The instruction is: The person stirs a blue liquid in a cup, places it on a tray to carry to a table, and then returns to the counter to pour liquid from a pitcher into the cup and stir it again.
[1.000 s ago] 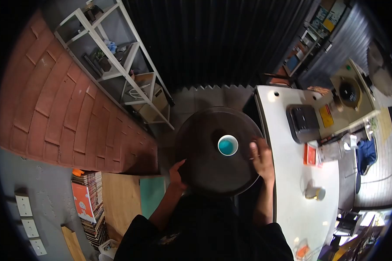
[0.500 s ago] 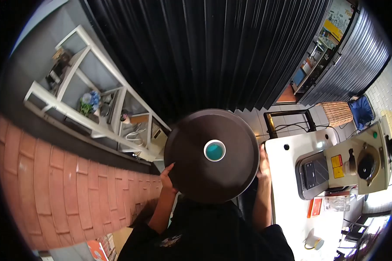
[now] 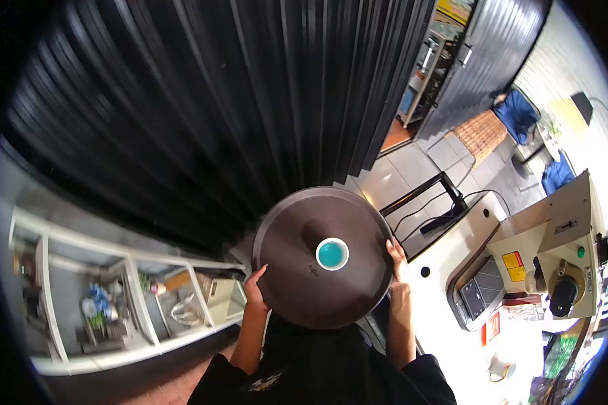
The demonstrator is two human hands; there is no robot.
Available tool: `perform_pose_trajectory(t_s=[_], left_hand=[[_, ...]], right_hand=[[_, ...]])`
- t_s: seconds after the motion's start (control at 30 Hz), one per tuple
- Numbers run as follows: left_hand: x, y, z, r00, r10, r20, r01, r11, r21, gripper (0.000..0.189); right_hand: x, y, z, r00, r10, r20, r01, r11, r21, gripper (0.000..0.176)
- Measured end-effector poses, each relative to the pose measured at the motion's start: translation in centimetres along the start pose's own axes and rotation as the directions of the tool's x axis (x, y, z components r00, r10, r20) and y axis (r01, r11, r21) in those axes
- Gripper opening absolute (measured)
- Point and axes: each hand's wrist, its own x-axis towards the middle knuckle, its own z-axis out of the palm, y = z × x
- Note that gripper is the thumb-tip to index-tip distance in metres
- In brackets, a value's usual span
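A round dark brown serving tray (image 3: pixel 297 290) is held level in front of my body, one hand at each side. My left hand (image 3: pixel 255 289) grips its left rim with the thumb over the top edge. On the right rim, my right hand (image 3: pixel 398 262) holds on the same way, fingers partly under the tray. A small white cup (image 3: pixel 332 254) with blue-green contents stands upright on the tray, right of its middle. The undersides of both hands are hidden by the tray.
Black corrugated shutter (image 3: pixel 250 88) ahead. A white shelf unit (image 3: pixel 152 347) with plants stands left. At right, a white table (image 3: pixel 446 304) bears a cream machine (image 3: pixel 547 250) and a mug (image 3: pixel 501 368). A black metal frame (image 3: pixel 419 196) stands beyond; an open doorway (image 3: pixel 419 81) lies farther off.
My view has turned to the right with the tray. The shelf has swung down and the doorway nearer the middle. The cup stays on the tray, both hands still on the rim.
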Motion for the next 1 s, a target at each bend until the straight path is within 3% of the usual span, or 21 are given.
perform_pose_trajectory(t_s=[0.1, 0.13, 0.2, 0.37, 0.43, 0.63, 0.7, 0.77, 0.83, 0.9, 0.93, 0.97, 1.0], left_hand=[[5.7, 2.2, 3.3, 0.996, -0.093, -0.014, 0.094, 0.991, 0.092, 0.032], [8.0, 3.0, 5.1, 0.993, -0.121, 0.014, 0.119, 0.987, 0.111, 0.032], [11.5, 4.6, 7.9, 0.979, -0.196, -0.063, 0.205, 0.951, 0.231, 0.034], [20.7, 7.1, 13.6, 0.955, -0.294, -0.043, 0.283, 0.855, 0.434, 0.032], [23.8, 7.4, 15.4, 0.89, -0.455, 0.013, 0.41, 0.814, 0.412, 0.031], [31.7, 5.2, 21.0, 0.84, -0.537, 0.08, 0.413, 0.727, 0.549, 0.031], [34.5, 3.9, 23.2, 0.807, -0.587, 0.071, 0.447, 0.684, 0.576, 0.03], [37.7, 2.7, 25.0, 0.727, -0.679, 0.102, 0.502, 0.627, 0.596, 0.028], [40.2, 0.7, 27.2, 0.74, -0.668, 0.078, 0.486, 0.612, 0.624, 0.028], [42.9, -1.5, 29.5, 0.765, -0.641, 0.06, 0.457, 0.606, 0.651, 0.028], [44.5, -2.5, 30.3, 0.731, -0.675, 0.099, 0.472, 0.606, 0.64, 0.028], [45.6, -3.4, 31.5, 0.694, -0.707, 0.137, 0.491, 0.604, 0.628, 0.028], [46.6, -4.4, 32.8, 0.71, -0.7, 0.077, 0.509, 0.586, 0.631, 0.029]], right_hand=[[2.0, -1.0, 0.8, 0.989, -0.037, -0.142, 0.042, 0.998, 0.037, 0.085], [2.4, -1.8, 1.8, 0.962, -0.051, -0.267, 0.045, 0.999, -0.031, 0.084], [4.5, -1.4, 1.1, 0.954, -0.099, -0.282, 0.115, 0.993, 0.04, 0.083], [7.0, -2.6, 2.0, 0.907, -0.154, -0.392, 0.211, 0.972, 0.106, 0.08], [6.5, -3.8, 4.0, 0.844, -0.156, -0.514, 0.226, 0.971, 0.077, 0.08], [8.7, -6.5, 4.9, 0.744, -0.166, -0.647, 0.314, 0.942, 0.119, 0.079], [9.7, -7.5, 5.2, 0.644, -0.156, -0.749, 0.301, 0.952, 0.06, 0.077], [11.8, -6.2, 2.3, 0.596, -0.171, -0.785, 0.324, 0.945, 0.04, 0.069], [13.7, -6.7, 0.1, 0.563, -0.198, -0.802, 0.348, 0.937, 0.013, 0.061], [14.8, -9.6, -0.1, 0.643, -0.381, -0.664, 0.491, 0.871, -0.023, 0.043], [15.7, -11.3, 0.3, 0.599, -0.347, -0.722, 0.511, 0.86, 0.01, 0.032], [16.6, -12.2, -0.9, 0.618, -0.417, -0.666, 0.533, 0.845, -0.033, 0.034], [17.6, -12.8, -1.7, 0.604, -0.409, -0.685, 0.526, 0.849, -0.043, 0.033]])
